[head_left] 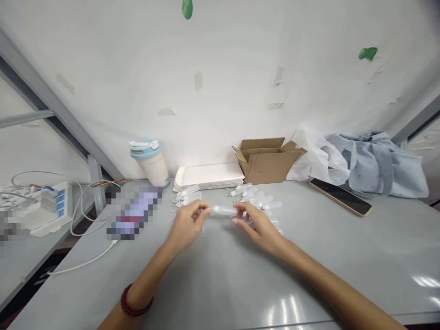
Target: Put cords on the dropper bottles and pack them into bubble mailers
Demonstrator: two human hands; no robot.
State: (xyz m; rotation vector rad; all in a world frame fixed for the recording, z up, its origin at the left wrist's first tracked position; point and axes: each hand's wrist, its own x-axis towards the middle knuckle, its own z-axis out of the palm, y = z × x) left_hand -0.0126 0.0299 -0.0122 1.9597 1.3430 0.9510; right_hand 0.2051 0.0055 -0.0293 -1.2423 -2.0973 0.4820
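Observation:
Between my two hands a small translucent plastic squeeze bottle (pixel 224 211) lies roughly level, just above the table (pixel 213 284). My left hand (pixel 188 223) is closed in a pinch at its narrow left end, where the fingers cover the tip. The thumb and fingers of my right hand (pixel 260 226) are around its wider right end. Behind my left hand sits a small group of similar bottles (pixel 191 197) with thin white loops. Several more bottles (pixel 261 200) lie behind and beside my right hand, some partly hidden by it.
A stack of white envelopes (pixel 209 176) and an open cardboard box (pixel 266 165) stand against the wall. To the left are a lidded cup (pixel 151 165), a pixelated phone (pixel 135 213) and a power strip (pixel 55 211). A plastic bag (pixel 316 158), dark phone (pixel 340 196) and blue cloth bag (pixel 381 167) are right.

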